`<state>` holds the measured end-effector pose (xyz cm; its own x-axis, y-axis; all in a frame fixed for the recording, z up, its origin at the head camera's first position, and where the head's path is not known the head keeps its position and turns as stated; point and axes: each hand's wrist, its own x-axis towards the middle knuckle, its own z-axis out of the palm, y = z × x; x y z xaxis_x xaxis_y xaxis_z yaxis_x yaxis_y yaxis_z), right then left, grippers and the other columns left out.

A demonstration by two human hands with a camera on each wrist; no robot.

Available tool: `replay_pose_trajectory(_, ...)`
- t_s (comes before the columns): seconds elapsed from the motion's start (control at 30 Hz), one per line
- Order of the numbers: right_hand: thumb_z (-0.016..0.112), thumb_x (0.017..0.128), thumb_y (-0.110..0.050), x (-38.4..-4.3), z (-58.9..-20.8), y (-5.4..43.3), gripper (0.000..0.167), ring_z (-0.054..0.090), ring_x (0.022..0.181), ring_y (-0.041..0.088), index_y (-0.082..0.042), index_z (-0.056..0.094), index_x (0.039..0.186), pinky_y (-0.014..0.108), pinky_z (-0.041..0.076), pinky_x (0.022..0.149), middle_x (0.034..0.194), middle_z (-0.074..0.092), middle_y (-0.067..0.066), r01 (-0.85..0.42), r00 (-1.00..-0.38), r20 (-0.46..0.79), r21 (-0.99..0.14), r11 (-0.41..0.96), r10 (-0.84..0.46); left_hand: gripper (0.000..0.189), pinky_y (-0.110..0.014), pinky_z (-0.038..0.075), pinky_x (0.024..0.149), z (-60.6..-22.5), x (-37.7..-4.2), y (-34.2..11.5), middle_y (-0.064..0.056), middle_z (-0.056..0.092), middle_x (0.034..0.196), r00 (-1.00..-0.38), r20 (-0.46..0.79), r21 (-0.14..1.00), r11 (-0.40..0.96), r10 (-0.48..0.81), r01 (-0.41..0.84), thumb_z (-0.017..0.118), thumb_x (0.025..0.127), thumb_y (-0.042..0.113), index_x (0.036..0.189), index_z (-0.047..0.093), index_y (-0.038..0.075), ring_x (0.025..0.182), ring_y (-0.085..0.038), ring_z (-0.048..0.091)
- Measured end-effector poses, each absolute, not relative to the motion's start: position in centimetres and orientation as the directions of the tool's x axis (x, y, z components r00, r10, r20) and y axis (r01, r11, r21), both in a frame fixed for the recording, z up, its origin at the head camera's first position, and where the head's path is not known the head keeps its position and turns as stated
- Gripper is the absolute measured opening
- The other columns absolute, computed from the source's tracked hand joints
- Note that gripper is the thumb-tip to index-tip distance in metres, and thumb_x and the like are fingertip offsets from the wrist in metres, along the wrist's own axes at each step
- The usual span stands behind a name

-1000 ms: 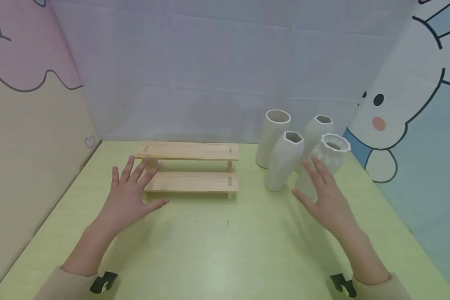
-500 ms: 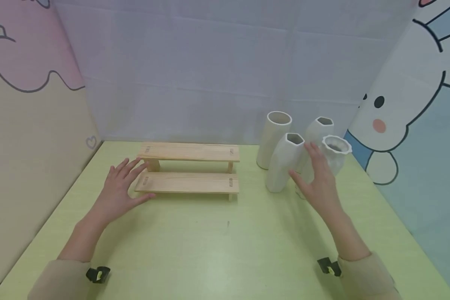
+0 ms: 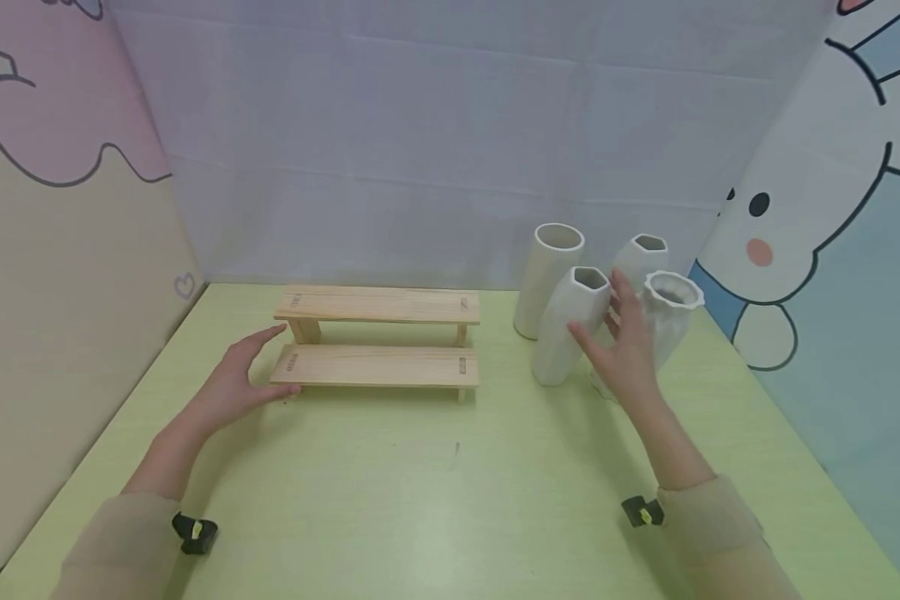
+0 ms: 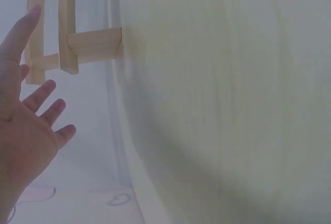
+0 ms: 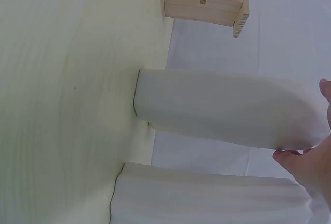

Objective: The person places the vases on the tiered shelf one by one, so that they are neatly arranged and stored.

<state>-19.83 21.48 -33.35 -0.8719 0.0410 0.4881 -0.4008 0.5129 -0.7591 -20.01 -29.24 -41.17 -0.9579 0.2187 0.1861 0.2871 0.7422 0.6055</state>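
Observation:
A two-tier wooden stand (image 3: 375,367) rests on the table at centre left. Beside its left end is my left hand (image 3: 228,383), thumb near the lower tier's front corner and fingers near the upper tier. The left wrist view shows that palm (image 4: 26,141) with fingers spread, holding nothing. My right hand (image 3: 626,354) reaches in among white vases, around the front faceted vase (image 3: 562,337). Its thumb extends across the vase's front; the other fingers are at its right side. In the right wrist view a fingertip (image 5: 284,157) appears to touch the vase near its top.
Behind stand a tall cylindrical vase (image 3: 543,287) and a second faceted vase (image 3: 641,258). A ruffled-rim vase (image 3: 671,308) is close to the right hand's right side. A pale cloth backdrop (image 3: 390,142) hangs behind the table (image 3: 420,500), with printed panels at both sides.
My right hand has moved left from in front of the ruffled vase to the front faceted vase. My left hand has turned and drawn back to the stand's left end. Stand and vases look unmoved.

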Motion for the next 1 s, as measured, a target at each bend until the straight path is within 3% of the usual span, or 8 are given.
replay_pose_trajectory(0.2,0.072,0.083,-0.009,-20.8,-34.1,21.6,0.091,0.030,0.134,0.046,-0.014,0.012,0.152,0.060,0.033,0.104,0.153,0.021,0.021,-0.355,-0.901,0.431,-0.803,0.480,0.055,0.100,-0.070,0.022,0.101,-41.3,-20.5,-29.8,-0.017,0.025,0.152,-0.971,0.070,0.671,0.709,0.228,0.215,0.079,0.074,0.040,0.152,0.018,0.021,0.137,-0.046,0.019)
replay_pose_trajectory(0.37,0.077,0.080,-0.024,-22.0,-35.4,22.3,0.100,0.034,0.132,0.042,-0.025,0.007,0.152,0.060,0.039,0.099,0.152,0.024,0.016,-0.306,-0.918,0.390,-0.803,0.511,0.064,0.101,-0.070,0.025,0.099,-42.1,-21.1,-30.4,-0.016,0.026,0.152,-0.968,0.022,0.688,0.698,0.250,0.196,0.079,0.075,0.039,0.151,0.018,0.016,0.135,-0.045,0.024)
replay_pose_trajectory(0.47,0.078,0.079,-0.028,-22.3,-35.7,22.5,0.102,0.036,0.129,0.043,-0.025,0.008,0.152,0.060,0.042,0.096,0.150,0.026,0.016,-0.292,-0.925,0.375,-0.803,0.520,0.060,0.100,-0.067,0.025,0.101,-42.4,-21.4,-30.5,-0.018,0.029,0.150,-0.965,0.016,0.699,0.687,0.261,0.198,0.080,0.074,0.038,0.150,0.019,0.012,0.134,-0.045,0.027)
replay_pose_trajectory(0.77,0.079,0.077,-0.020,-22.5,-35.9,22.5,0.100,0.042,0.124,0.042,-0.026,0.012,0.151,0.056,0.048,0.091,0.142,0.031,0.018,-0.263,-0.935,0.344,-0.836,0.481,0.085,0.096,-0.063,0.025,0.105,-42.0,-21.5,-30.2,-0.025,0.030,0.147,-0.963,-0.019,0.728,0.664,0.270,0.172,0.080,0.076,0.030,0.147,0.022,0.003,0.132,-0.045,0.030)
replay_pose_trajectory(1.0,0.075,0.078,-0.007,-21.0,-33.5,21.2,0.092,0.041,0.124,0.046,-0.012,0.015,0.148,0.058,0.046,0.091,0.142,0.030,0.024,-0.264,-0.937,0.338,-0.854,0.448,0.093,0.094,-0.062,0.034,0.100,-41.7,-21.8,-30.2,-0.026,0.033,0.144,-0.968,-0.057,0.730,0.672,0.244,0.126,0.079,0.076,0.033,0.148,0.025,0.005,0.127,-0.048,0.035)
